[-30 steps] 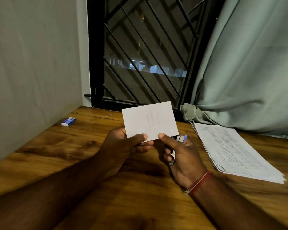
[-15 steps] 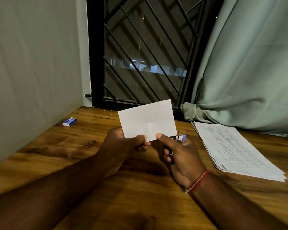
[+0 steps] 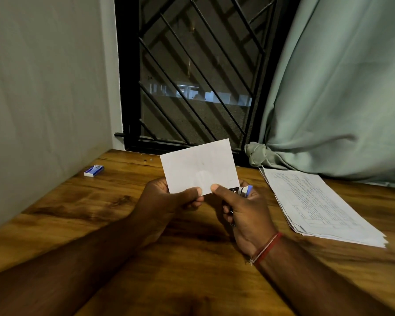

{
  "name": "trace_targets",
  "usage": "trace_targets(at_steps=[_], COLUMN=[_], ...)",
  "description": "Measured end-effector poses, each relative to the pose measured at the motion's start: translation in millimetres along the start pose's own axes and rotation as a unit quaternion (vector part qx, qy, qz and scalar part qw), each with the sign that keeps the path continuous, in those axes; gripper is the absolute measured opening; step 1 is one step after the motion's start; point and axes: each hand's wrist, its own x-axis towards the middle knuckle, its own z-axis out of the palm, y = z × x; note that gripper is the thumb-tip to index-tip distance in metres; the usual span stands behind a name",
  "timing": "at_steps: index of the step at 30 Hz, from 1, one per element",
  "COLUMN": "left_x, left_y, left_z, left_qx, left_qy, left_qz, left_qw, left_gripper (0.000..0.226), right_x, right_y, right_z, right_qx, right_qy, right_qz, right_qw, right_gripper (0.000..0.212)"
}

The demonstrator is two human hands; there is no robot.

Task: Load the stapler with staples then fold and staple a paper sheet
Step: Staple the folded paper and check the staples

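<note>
Folded paper [image 3: 198,166]: upright above table [image 3: 100,224]; left hand [image 3: 167,199] pinches its bottom edge, right hand [image 3: 246,215] thumbs its corner. Stapler [image 3: 242,191]: gripped in right hand, mostly hidden. Paper has shifted slightly left; both grips unchanged.

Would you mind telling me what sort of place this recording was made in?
Probably a home study corner, though I can't be sure: a wooden table against a barred window with a green curtain, and a stack of printed papers lying on it.
</note>
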Motion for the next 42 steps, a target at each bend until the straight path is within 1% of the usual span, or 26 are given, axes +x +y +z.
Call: trace_targets(at_steps=[4,8,12,16,21,24,26,27,28,29,30,31,32,33,35,37,40,42], left_x=[1.4,1.4,1.9,2.0,2.6,4.2,5.4,6.1,6.6,7.0,7.4,7.9,8.4,8.9,9.5,9.8,8.9,8.6], left_y=[-1.4,0.3,0.4,-0.2,-0.7,-1.2,-1.9,-2.5,-2.5,-2.8,-2.9,-3.4,-3.9,-4.4,-4.9,-5.1,-4.1,-3.3], left_z=[-1.7,-2.5,-3.5,-4.0,-5.3,-5.3,-3.6,-3.1,-2.3,-3.1,-3.8,-5.0,-5.9,-5.7,-5.3,-4.2,-3.6,-4.2], left_qx=[-0.006,-0.011,-0.017,-0.012,0.011,0.019,0.007,-0.001,-0.005,-0.006,-0.004,-0.002,0.001,0.004,0.012,0.021,0.026,0.034], left_qy=[-0.006,-0.016,-0.017,-0.018,-0.014,-0.014,-0.008,-0.004,-0.003,-0.001,0.001,0.004,0.007,0.009,0.017,0.017,0.014,0.016], left_qz=[-0.008,-0.02,-0.028,-0.031,-0.031,-0.034,-0.039,-0.041,-0.043,-0.044,-0.044,-0.045,-0.046,-0.047,-0.049,-0.047,-0.048,-0.046], left_qw=[1.0,1.0,0.999,0.999,0.999,0.999,0.999,0.999,0.999,0.999,0.999,0.999,0.999,0.999,0.999,0.999,0.998,0.998], left_gripper=[0.034,0.028,0.029,0.027,0.022,0.021,0.025,0.027,0.027,0.027,0.025,0.024,0.024,0.024,0.026,0.027,0.02,0.019], right_x=[-1.3,-4.5,-6.3,-7.1,-3.1,1.3,3.6,4.9,7.0,9.5,11.0,11.6,10.3,7.6,1.2,-1.6,0.8,4.2], right_y=[-2.6,-6.2,-7.9,-5.5,-1.9,-1.7,-9.1,-14.2,-18.9,-23.3,-27.3,-29.2,-29.3,-27.9,-18.0,-6.4,-0.4,0.5], right_z=[1.9,4.0,5.1,4.6,1.5,-4.3,-7.2,-9.6,-14.2,-18.4,-22.5,-25.4,-26.4,-25.0,-18.4,-13.2,-11.3,-13.1], right_qx=[0.0,0.016,0.03,0.013,-0.016,-0.064,-0.045,-0.038,-0.065,-0.132,-0.213,-0.282,-0.338,-0.38,-0.441,-0.47,-0.442,-0.414], right_qy=[0.003,-0.007,-0.016,-0.018,-0.007,0.001,0.027,0.052,0.088,0.126,0.15,0.144,0.113,0.063,-0.03,-0.063,-0.065,-0.068], right_qz=[-0.003,-0.01,-0.009,-0.021,-0.006,0.022,0.02,0.002,-0.038,-0.1,-0.176,-0.256,-0.319,-0.353,-0.354,-0.323,-0.29,-0.268], right_qw=[1.0,1.0,0.999,1.0,1.0,0.998,0.998,0.998,0.993,0.978,0.949,0.913,0.878,0.853,0.824,0.819,0.847,0.867], right_gripper=[0.032,0.036,0.041,0.043,0.037,0.042,0.045,0.047,0.048,0.047,0.043,0.037,0.029,0.022,0.016,0.016,0.014,0.014])
